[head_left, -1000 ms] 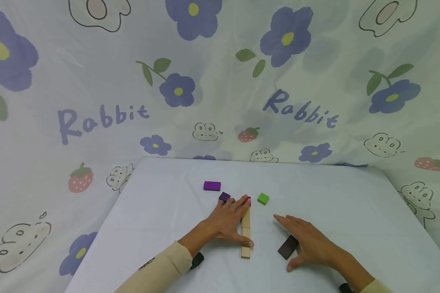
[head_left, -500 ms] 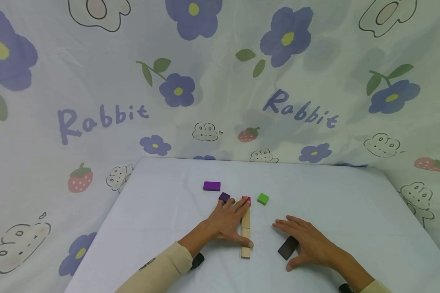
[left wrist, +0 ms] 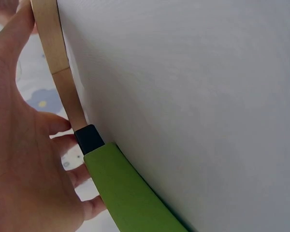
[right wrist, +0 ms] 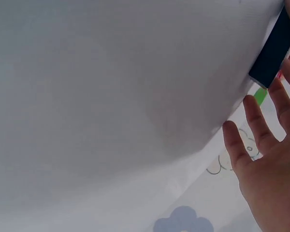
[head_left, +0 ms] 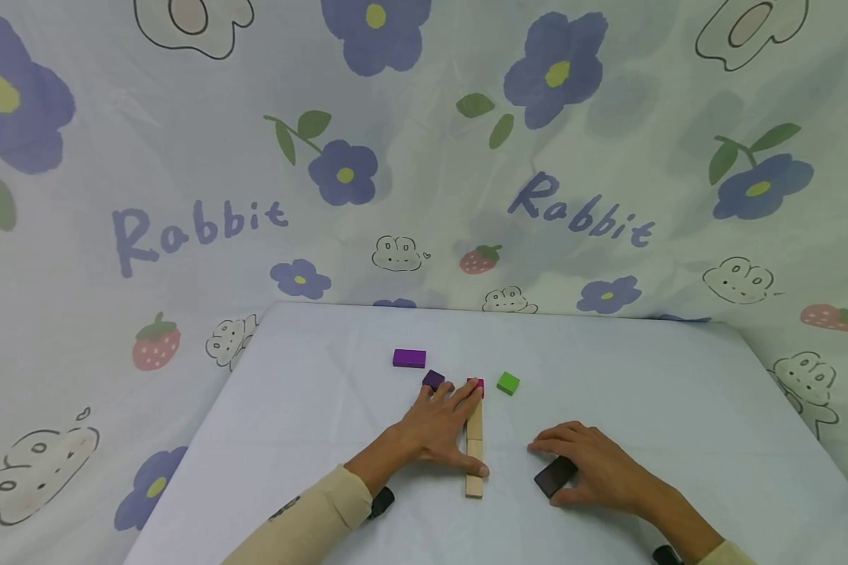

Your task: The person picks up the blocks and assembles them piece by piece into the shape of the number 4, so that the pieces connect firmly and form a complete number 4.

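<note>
My left hand (head_left: 438,430) spreads beside a straight row of plain wooden blocks (head_left: 473,451), its thumb across the near part. Its index fingertip touches the pink block (head_left: 478,384) at the far end. In the left wrist view, a dark block (left wrist: 89,139) and a long green block (left wrist: 130,193) continue the line of wood; the head view hides them behind this hand. To the right, my right hand (head_left: 601,469) holds a dark brown block (head_left: 554,476) between thumb and curled fingers. The right wrist view shows that dark block (right wrist: 273,50) lying close to the fingertips.
A purple block (head_left: 409,359) lies toward the back, and a dark purple block (head_left: 433,380) sits just beyond the left fingers. Right of the pink end is a small green block (head_left: 508,383). A patterned curtain (head_left: 424,157) hangs behind the white table (head_left: 643,377).
My right fingers have curled in and the thumb has come up to the dark brown block, which has turned slightly. The left hand has stayed in place.
</note>
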Motion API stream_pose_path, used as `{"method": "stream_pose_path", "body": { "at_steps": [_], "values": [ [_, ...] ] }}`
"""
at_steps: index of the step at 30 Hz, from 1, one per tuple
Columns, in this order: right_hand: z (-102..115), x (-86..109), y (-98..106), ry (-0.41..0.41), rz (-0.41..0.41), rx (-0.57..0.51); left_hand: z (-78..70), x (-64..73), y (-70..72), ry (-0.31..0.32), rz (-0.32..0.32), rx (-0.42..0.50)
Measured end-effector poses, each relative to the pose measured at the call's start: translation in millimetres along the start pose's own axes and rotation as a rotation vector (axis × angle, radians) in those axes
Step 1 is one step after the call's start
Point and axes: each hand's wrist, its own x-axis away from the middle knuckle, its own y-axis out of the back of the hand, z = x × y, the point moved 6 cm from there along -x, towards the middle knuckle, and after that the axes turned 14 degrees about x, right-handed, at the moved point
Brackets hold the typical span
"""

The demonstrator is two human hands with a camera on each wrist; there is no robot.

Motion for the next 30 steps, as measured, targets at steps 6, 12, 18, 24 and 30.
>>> {"method": "stream_pose_path", "body": {
  "at_steps": [6,12,18,24,30],
  "values": [
    [-0.5,-2.4,-1.0,-0.005,0.050,-0.066,-0.3,0.1,-0.5,0.004,0.001,-0.001],
    [-0.7,-3.9,-0.3,-0.006,0.066,-0.122,0.1,-0.5,-1.5,0.007,0.006,0.003],
    [2.0,-4.5,2.5,0.010,0.046,-0.111,-0.3,-0.2,0.2,0.010,0.013,0.006],
    [2.9,-5.4,3.3,0.007,0.043,-0.107,-0.3,0.0,0.3,0.006,0.012,-0.005],
    [2.5,-5.8,3.3,0.011,0.026,-0.098,0.2,-0.3,-1.2,0.014,0.015,-0.007]
  ]
}}
